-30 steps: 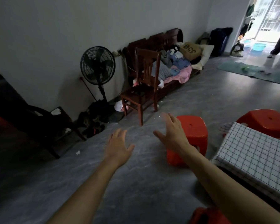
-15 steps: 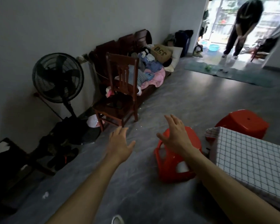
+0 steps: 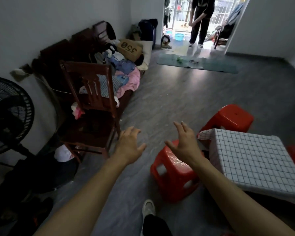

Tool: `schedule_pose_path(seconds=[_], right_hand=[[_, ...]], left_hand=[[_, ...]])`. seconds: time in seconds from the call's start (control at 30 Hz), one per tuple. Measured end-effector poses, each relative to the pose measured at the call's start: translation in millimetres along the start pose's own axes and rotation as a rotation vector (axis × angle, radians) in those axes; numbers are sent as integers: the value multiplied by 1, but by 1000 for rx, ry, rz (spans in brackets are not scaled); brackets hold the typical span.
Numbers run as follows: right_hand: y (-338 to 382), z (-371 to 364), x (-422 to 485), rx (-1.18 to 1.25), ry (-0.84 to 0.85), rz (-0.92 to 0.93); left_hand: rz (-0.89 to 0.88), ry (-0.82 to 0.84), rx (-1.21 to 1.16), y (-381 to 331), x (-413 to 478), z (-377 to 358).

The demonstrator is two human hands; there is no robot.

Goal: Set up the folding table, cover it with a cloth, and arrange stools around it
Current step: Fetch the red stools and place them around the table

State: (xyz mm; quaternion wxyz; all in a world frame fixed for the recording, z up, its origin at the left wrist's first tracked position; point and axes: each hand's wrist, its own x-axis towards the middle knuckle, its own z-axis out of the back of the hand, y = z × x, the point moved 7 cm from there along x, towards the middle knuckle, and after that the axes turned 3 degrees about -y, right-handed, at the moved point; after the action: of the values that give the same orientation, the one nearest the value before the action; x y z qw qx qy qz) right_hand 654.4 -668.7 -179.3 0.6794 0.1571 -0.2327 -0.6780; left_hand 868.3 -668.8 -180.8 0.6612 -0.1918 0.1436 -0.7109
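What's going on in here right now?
A person is arranging stools around a low cloth-covered table. Both hands are empty with fingers spread: the left hand is held out over the floor, and the right hand is in front of the nearest red stool, touching nothing. A second red stool stands at the table's far side. Another person stands in the doorway.
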Motion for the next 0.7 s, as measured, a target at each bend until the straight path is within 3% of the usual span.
schedule_pose_path(seconds=[0.2, 0.47, 0.7], right_hand=[[-15, -25, 113, 64, -43, -91], [-19, -21, 247, 81, -90, -144], [-45, -44, 359, 84, -105, -271]], left_hand=[[-35, 121, 108, 19, 119, -9], [-130, 78, 93, 11, 278, 0], [-194, 162, 73, 25, 411, -35]])
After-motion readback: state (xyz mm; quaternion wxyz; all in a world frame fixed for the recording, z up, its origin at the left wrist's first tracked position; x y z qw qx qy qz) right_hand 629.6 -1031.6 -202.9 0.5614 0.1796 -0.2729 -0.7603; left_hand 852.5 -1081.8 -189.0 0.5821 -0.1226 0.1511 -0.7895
